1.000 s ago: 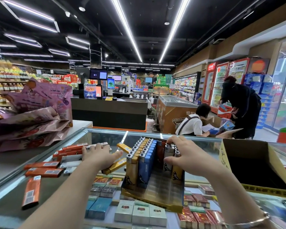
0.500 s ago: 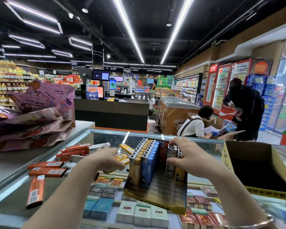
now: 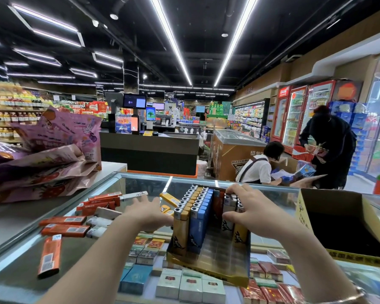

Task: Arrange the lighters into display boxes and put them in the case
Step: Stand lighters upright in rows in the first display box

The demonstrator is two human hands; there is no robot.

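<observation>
Several loose lighters strew a supermarket's glass counter.

The left hand hides what its fingers hold beside the display box, and the cardboard carton is cut off at the right edge.

Crumpled pink printed snack bags lie at nine o'clock; a red-framed glass drinks fridge stands at two o'clock.
</observation>
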